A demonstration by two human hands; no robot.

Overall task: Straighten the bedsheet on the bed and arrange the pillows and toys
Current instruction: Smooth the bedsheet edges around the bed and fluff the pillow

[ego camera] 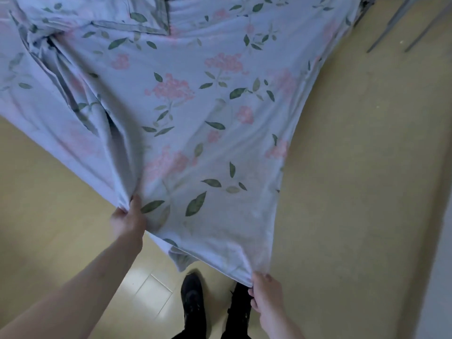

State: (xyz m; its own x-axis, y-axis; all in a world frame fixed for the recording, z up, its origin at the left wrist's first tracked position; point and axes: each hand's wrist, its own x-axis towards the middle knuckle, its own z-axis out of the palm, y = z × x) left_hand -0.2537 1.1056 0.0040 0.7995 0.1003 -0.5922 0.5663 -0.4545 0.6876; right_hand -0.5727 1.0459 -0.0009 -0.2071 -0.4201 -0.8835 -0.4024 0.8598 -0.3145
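I see the bedsheet (pixel 195 113), light blue with pink flowers and green leaves, stretched across the upper and middle part of the frame and lifted above the yellowish floor (pixel 354 167). My left hand (pixel 128 220), at the lower left of centre, pinches a bunched edge of the sheet, thumb on top. My right hand (pixel 265 293), at the lower right of centre, grips a corner with curled fingers. Folds gather at the upper left. Two black shoes (pixel 193 302) stand at the bottom, below the sheet. Grey metal legs (pixel 396 23) show at the upper right.
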